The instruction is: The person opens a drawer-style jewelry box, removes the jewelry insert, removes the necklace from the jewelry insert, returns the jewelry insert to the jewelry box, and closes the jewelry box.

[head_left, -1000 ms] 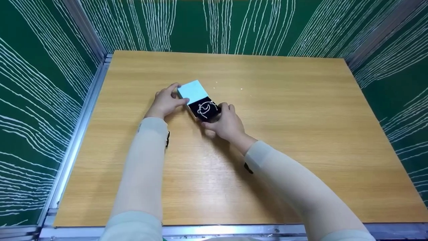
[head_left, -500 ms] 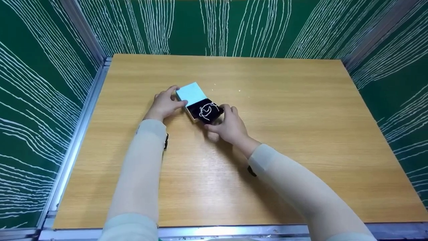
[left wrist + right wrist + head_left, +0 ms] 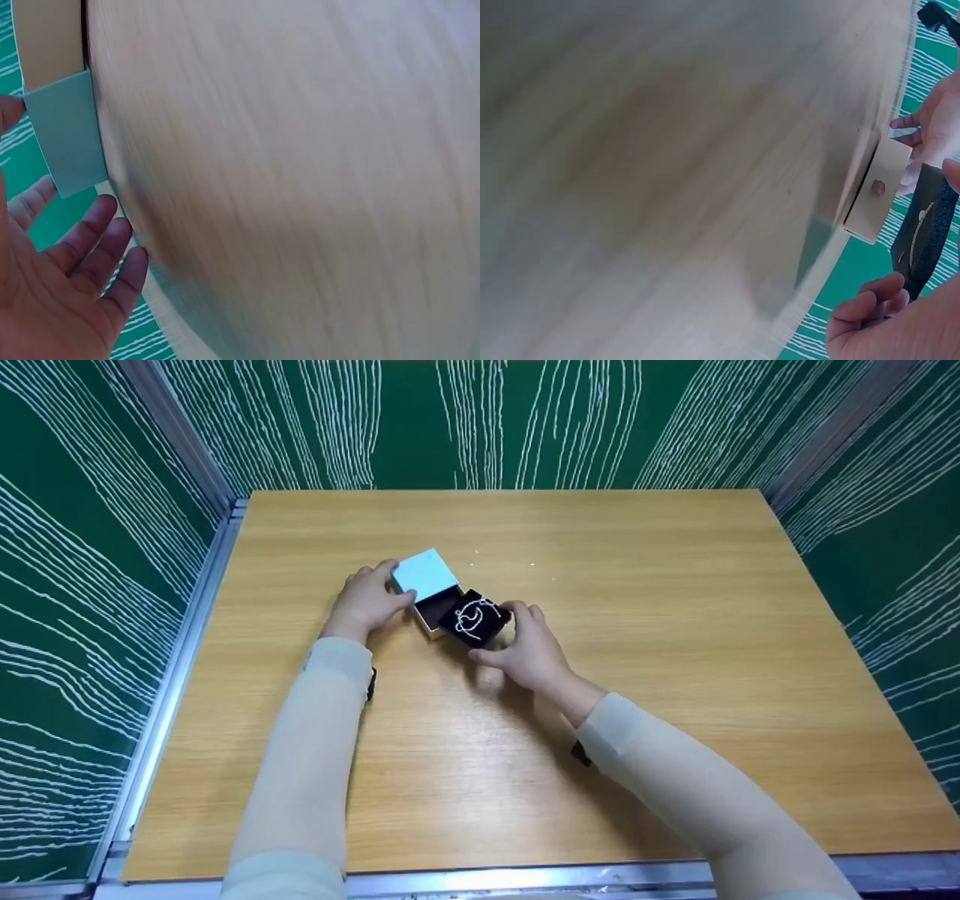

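The black pad (image 3: 478, 618) with the silver chain (image 3: 471, 617) laid on it sits just past the open end of the tan drawer tray (image 3: 435, 610), tilted up a little at its right side, on the left-centre part of the wooden table (image 3: 675, 660). We hold it in our right hand (image 3: 531, 652): thumb below its near edge, fingertips on its far right corner, so the hand is closed on the pad in a light pinch. In the right wrist view the pad (image 3: 926, 232) shows edge-on, clear of the tray's end face (image 3: 877, 191) with its small knob, so we judge the two are apart or at most barely touching at one corner.

The whole set lies along one diagonal line, running from upper left to lower right: light blue sleeve (image 3: 424, 571) farthest, tray poking out of it, pad nearest us and to the right. Our left hand (image 3: 366, 601) steadies the sleeve from the left, thumb against its near side and fingers by the far corner; in the left wrist view the fingers (image 3: 97, 232) look loosely spread beside the sleeve (image 3: 64, 135), and we cannot tell how firmly they press.

So the pad lies right of the left hand and directly in the right hand's grasp; the right hand is the nearer one.
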`<state>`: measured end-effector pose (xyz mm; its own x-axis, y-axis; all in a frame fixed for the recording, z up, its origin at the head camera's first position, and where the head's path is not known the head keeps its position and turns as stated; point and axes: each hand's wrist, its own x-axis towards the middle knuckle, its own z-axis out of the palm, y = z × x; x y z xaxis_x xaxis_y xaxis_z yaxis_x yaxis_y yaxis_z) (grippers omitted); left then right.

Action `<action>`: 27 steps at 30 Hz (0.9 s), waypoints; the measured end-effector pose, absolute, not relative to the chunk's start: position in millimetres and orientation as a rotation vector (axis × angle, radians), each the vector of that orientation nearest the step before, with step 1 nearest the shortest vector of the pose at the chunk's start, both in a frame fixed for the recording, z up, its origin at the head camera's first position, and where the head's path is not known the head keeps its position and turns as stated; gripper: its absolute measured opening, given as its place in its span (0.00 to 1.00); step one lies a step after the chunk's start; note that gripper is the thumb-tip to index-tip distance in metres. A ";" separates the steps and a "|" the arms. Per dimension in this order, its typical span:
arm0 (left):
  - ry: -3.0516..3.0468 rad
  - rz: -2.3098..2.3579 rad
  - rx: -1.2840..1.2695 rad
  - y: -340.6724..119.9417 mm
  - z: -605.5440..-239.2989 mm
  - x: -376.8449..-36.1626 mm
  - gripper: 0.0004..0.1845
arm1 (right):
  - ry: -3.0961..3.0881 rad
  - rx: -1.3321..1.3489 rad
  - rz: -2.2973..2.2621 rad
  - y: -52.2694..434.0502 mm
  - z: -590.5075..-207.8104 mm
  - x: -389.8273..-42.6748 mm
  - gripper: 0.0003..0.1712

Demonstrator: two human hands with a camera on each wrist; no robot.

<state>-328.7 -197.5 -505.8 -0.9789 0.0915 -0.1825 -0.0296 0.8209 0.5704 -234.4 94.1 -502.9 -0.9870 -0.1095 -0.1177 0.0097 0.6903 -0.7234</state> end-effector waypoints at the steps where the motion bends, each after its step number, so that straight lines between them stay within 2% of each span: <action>1: 2.811 0.870 0.051 -197.2 -505.9 -327.8 0.45 | 2.746 -0.083 -1.188 96.0 -502.6 -233.2 0.59; 27: 2.895 0.750 0.089 -195.5 -501.8 -313.9 0.42 | 2.725 -0.149 -1.312 120.4 -504.0 -221.8 0.58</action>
<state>-313.9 -195.5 -501.8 -0.9871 0.0945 -0.1296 0.0196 0.8731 0.4871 -221.8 120.4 -504.0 -0.9888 -0.1373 -0.0593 -0.0393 0.6212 -0.7827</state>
